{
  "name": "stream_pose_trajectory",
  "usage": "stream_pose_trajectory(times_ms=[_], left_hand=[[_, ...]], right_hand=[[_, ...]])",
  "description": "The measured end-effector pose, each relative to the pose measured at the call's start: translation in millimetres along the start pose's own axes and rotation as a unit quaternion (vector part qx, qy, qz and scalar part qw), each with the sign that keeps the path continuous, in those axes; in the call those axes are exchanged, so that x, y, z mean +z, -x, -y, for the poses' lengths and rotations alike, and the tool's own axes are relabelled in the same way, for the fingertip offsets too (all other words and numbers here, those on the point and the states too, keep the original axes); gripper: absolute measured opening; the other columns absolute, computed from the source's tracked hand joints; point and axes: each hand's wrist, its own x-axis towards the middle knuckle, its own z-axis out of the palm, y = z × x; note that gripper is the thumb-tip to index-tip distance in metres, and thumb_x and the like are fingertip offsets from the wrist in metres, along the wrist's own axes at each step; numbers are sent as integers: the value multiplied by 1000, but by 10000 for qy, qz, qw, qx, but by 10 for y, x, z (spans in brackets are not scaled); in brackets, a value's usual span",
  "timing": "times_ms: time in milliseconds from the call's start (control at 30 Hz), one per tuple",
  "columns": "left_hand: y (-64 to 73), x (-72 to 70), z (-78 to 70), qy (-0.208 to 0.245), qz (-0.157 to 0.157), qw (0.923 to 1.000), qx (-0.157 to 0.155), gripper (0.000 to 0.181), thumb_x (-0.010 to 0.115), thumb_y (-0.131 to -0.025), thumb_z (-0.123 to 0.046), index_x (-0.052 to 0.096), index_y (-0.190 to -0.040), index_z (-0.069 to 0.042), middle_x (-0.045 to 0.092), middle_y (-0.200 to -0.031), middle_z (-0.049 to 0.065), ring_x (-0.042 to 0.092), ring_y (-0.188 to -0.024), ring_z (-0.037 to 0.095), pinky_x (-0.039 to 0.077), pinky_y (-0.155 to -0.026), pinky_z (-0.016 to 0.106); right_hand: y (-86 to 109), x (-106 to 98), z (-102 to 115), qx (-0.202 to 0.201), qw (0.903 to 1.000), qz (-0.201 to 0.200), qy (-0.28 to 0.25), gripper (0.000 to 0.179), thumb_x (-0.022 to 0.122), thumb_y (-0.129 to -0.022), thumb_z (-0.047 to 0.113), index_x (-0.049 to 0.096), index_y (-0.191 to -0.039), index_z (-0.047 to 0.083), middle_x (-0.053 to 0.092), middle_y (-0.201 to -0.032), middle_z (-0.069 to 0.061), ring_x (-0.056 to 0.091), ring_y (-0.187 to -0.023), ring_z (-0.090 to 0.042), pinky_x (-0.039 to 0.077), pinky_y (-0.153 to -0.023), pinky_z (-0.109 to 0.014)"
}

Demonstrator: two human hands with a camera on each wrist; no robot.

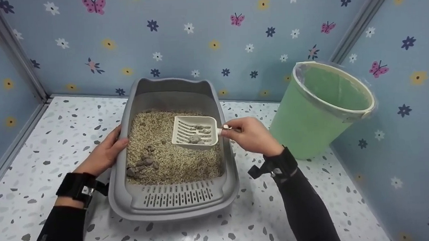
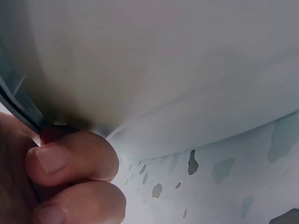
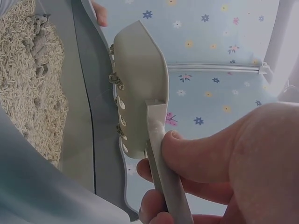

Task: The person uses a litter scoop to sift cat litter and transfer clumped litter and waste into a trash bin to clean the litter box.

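My right hand [image 1: 253,135] grips the handle of a cream slotted litter scoop [image 1: 195,131] held over the right half of a grey litter box [image 1: 232,185]. Several greyish clumps lie in the scoop. In the right wrist view, thumb and fingers wrap the handle [image 3: 170,186], and bits poke through the slots. The left hand [image 1: 102,154] holds the box's left rim, thumb on top; the left wrist view shows its fingers [image 2: 74,158] curled under that rim. Pellet litter [image 1: 173,162] covers the box floor, with dark clumps [image 1: 145,161] gathered at the left.
A green bin [image 1: 301,120] lined with a clear bag stands to the right of the box, against the right wall. Flowered blue panels [image 1: 203,37] enclose the back and sides. The floor [image 1: 254,213] is white with grey speckles.
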Motion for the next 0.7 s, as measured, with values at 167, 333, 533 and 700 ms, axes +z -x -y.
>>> stream_pose_trajectory(times_ms=[167, 333, 533, 700], left_hand=[[-6, 3, 2, 37, 14, 10000, 43, 79, 43, -119, -47, 2, -181, -24, 32, -168, 37, 60, -125, 50, 63, -87, 44], [-9, 6, 17, -31, -15, 10000, -41, 80, 44, -119, -49, 2, -181, -24, 39, -163, 39, 64, -120, 47, 64, -88, 50], [-14, 21, 9, -37, -30, 10000, -46, 79, 44, -119, -47, 2, -181, -24, 47, -150, 36, 64, -108, 38, 64, -83, 46], [-8, 12, -6, -119, -65, 9999, -29, 79, 45, -119, -47, 3, -181, -23, 49, -148, 35, 63, -104, 36, 64, -82, 46]], right_hand=[[35, -89, -12, -2, 10000, -42, 40, 25, 74, -110, 33, 81, -96, 13, 44, -69, 9, 41, -61, -11, 38, -64, -36], [89, -327, -24, 337, 9993, -120, -140, 25, 74, -110, 38, 82, -95, 18, 47, -69, 7, 43, -62, -14, 39, -63, -35], [167, -734, -79, 759, 9952, -604, -88, 31, 74, -110, 38, 76, -90, 15, 49, -70, 4, 43, -63, -16, 36, -62, -33], [253, -1127, -132, 1050, 9902, -902, 194, 33, 73, -110, 41, 80, -98, 11, 51, -75, 0, 40, -62, -15, 33, -57, -32]])
